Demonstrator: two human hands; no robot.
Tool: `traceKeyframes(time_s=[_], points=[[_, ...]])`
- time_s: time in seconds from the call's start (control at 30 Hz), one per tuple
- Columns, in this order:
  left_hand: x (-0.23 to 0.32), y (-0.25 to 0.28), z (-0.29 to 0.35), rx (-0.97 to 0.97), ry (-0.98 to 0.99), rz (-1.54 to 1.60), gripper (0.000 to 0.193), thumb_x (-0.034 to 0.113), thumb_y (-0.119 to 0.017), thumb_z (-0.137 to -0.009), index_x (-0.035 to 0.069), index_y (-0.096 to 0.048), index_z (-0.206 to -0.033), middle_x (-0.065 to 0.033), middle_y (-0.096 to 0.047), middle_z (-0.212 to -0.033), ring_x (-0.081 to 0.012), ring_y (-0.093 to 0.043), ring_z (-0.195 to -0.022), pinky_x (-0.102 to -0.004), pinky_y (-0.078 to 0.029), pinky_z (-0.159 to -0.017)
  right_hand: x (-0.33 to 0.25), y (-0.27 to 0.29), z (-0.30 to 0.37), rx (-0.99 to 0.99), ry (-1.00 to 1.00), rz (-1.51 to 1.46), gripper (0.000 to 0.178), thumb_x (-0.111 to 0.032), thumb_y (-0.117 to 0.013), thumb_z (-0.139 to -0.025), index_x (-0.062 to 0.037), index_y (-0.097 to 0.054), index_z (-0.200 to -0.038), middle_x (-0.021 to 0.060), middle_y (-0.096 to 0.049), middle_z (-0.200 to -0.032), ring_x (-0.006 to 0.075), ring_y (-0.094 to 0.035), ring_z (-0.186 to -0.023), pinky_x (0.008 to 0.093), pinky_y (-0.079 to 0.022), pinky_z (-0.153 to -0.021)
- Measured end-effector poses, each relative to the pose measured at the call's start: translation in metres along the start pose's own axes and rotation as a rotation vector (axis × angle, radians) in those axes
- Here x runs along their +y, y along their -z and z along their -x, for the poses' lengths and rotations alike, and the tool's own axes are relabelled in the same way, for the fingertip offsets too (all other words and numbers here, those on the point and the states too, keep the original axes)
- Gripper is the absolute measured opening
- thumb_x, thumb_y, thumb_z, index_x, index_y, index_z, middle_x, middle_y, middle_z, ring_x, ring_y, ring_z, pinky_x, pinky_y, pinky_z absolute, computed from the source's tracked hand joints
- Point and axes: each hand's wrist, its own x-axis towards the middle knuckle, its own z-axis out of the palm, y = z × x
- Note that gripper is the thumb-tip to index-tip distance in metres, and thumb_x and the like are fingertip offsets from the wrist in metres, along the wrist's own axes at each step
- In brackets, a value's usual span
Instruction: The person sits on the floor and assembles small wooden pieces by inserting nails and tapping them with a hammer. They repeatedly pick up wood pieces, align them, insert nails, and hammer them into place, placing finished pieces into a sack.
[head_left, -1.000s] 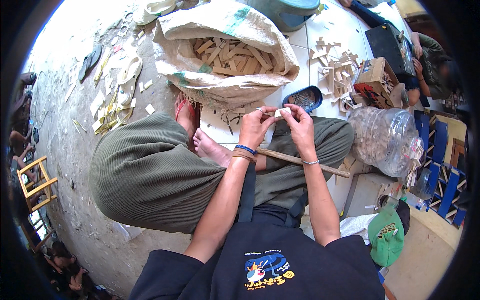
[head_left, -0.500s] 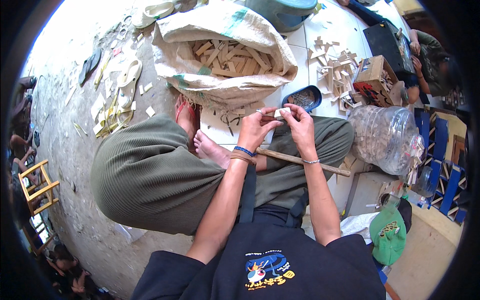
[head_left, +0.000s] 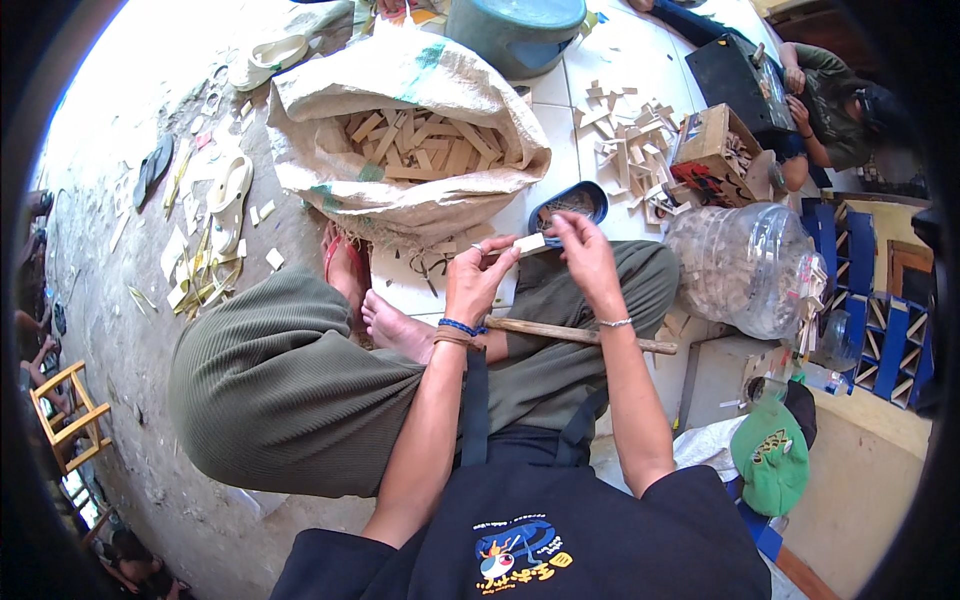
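Note:
My left hand (head_left: 478, 282) pinches a small pale wooden block (head_left: 530, 244) between thumb and fingers. Just to the right of the block is my right hand (head_left: 590, 262), its thumb and fingertips drawn together; anything between them is too small to make out. Beyond the hands stands a dark blue oval tub (head_left: 600, 200) with thin greyish bits like nails inside. A wooden stick (head_left: 580, 333) lies across my lap, passing under my right forearm, its left end by my left wrist.
Ahead, a white woven sack (head_left: 300, 120) holds many wooden pieces (head_left: 430, 145). More pieces (head_left: 630, 150) are strewn beside a cardboard box (head_left: 715, 150). A large clear plastic jug (head_left: 745, 270) lies at my right, near a green cap (head_left: 770, 455). Another person (head_left: 840, 110) sits at far right.
My right hand has come off the wooden block and moved slightly to its right. The left hand keeps the block, now showing more of its pale face. The whole view has shifted a little.

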Motion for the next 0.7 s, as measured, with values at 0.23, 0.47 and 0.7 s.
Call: traceKeyframes(time_s=[0.23, 0.47, 0.7], points=[[-0.005, -0.001, -0.005, -0.041, 0.063, 0.139, 0.033, 0.015, -0.077, -0.099, 0.001, -0.073, -0.129, -0.0096, -0.078, -0.110, -0.0134, -0.074, -0.100, -0.0248, -0.058, -0.090, 0.031, 0.036, -0.071, 0.256, 0.206, 0.880, 0.022, -0.014, -0.064, -0.095, -0.0139, -0.077, -0.113, 0.0132, -0.077, -0.104, 0.0336, -0.073, -0.099, 0.0461, -0.052, -0.089], [0.000, -0.004, -0.004, -0.020, 0.071, 0.286, 0.030, 0.014, -0.075, -0.099, 0.003, -0.073, -0.127, -0.0066, -0.077, -0.109, -0.0137, -0.073, -0.101, -0.0270, -0.059, -0.093, 0.060, 0.034, -0.088, 0.103, 0.342, 1.177, 0.019, -0.014, -0.072, -0.089, -0.0183, -0.077, -0.107, 0.0053, -0.073, -0.101, 0.0296, -0.070, -0.096, 0.0476, -0.044, -0.087], [-0.005, -0.004, -0.006, -0.037, 0.059, 0.203, 0.027, 0.014, -0.074, -0.100, 0.004, -0.074, -0.125, -0.0052, -0.077, -0.108, -0.0115, -0.073, -0.100, -0.0252, -0.057, -0.092, 0.062, 0.043, -0.089, 0.029, 0.359, 1.210, 0.012, -0.019, -0.070, -0.092, -0.0156, -0.075, -0.103, 0.0052, -0.073, -0.100, 0.0287, -0.069, -0.095, 0.0459, -0.043, -0.089]])
